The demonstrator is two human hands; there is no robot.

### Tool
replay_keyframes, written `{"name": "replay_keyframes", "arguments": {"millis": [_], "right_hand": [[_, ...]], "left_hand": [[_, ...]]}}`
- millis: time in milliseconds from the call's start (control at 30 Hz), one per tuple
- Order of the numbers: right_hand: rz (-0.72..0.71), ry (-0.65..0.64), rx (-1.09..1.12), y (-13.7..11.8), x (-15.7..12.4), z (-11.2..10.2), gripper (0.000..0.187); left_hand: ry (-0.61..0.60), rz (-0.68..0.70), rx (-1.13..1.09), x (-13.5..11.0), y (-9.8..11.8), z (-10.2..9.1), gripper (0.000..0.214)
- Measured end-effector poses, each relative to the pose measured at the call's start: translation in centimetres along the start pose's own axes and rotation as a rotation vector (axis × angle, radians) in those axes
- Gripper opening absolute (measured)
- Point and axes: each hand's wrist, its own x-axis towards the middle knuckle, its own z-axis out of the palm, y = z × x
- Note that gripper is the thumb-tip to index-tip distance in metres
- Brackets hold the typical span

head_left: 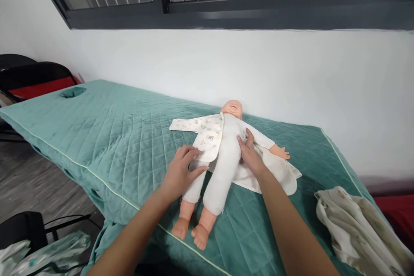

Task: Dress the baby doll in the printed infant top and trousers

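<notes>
A baby doll [223, 159] in a white bodysuit lies on its back on a green quilted bed [106, 133], feet toward me. A printed white jacket [207, 133] is spread open under it. My left hand [181, 172] rests flat on the jacket's lower left flap, by the doll's hip, fingers stretched out. My right hand [249, 153] lies on the doll's right side, fingers extended over the other flap [278, 172]. Neither hand grips anything that I can see.
A crumpled printed cloth [355, 228] lies on the bed at the right. A white wall runs behind the bed. Black and red chairs [35, 79] stand at the far left. More fabric [45, 250] and a dark object sit on the floor at lower left.
</notes>
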Motion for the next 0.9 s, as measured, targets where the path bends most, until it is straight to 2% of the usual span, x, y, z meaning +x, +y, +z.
{"name": "replay_keyframes", "arguments": {"millis": [100,200,300,367,467,567,667,767,833,900], "right_hand": [[0.001,0.019,0.004,-0.7,-0.6,-0.1,0.091],[-0.017,0.026,-0.026,-1.0,-0.9,-0.1,0.089],[-0.033,0.044,-0.041,-0.9,-0.8,0.1,0.087],[-0.05,0.056,-0.031,-0.7,-0.6,0.2,0.087],[-0.071,0.056,-0.008,-0.2,-0.3,0.3,0.089],[-0.074,0.047,0.022,0.0,-0.2,0.4,0.091],[-0.068,0.077,0.069,-0.2,-0.5,0.9,0.087],[-0.081,0.154,0.129,-0.7,-0.8,1.4,0.083],[-0.128,0.179,0.143,-0.9,-1.0,1.5,0.08],[-0.179,0.16,0.125,-0.8,-1.1,1.4,0.074]], "left_hand": [[-0.036,0.029,0.034,0.0,0.7,0.0,0.016],[0.018,0.017,0.029,1.3,0.9,-0.1,0.023],[0.098,0.018,0.017,4.5,0.7,0.5,0.022],[0.073,0.027,-0.027,7.6,0.9,1.4,0.026],[-0.087,0.045,-0.054,12.4,1.9,2.9,0.032],[-0.262,0.037,-0.028,16.4,3.5,3.3,0.033],[-0.295,0.056,-0.041,19.5,5.6,3.3,0.032],[-0.349,0.117,-0.001,21.6,8.2,4.7,0.03],[-0.517,0.18,0.079,22.1,10.1,6.8,0.036],[-0.708,0.323,0.204,22.1,11.8,9.5,0.043]]}}
